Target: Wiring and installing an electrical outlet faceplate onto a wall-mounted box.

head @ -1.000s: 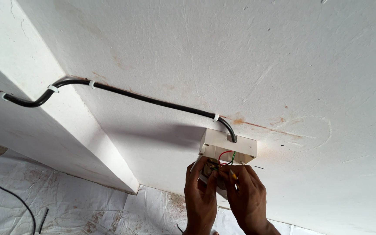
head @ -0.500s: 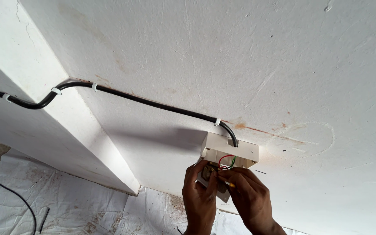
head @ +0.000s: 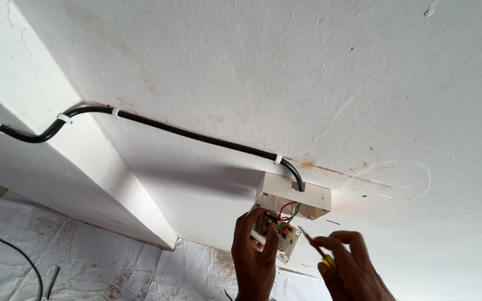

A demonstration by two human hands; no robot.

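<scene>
A white junction box (head: 294, 199) is fixed to the white ceiling, with a black cable (head: 196, 136) running into it. Red and green wires (head: 287, 213) hang out of the box into a white socket plate (head: 279, 234). My left hand (head: 255, 253) grips that plate from below, just under the box. My right hand (head: 348, 270) holds a yellow-handled screwdriver (head: 314, 245) whose tip points up at the plate's wired back.
The black cable is clipped with white ties along the ceiling and bends down over a white beam (head: 73, 184) at the left. Below, a stained white sheet (head: 85, 259) covers the wall, with a thin black wire (head: 12, 251) hanging across it.
The view has tilted, so the box sits lower in frame. My right hand has drawn away to the right, and the screwdriver now shows between it and the plate.
</scene>
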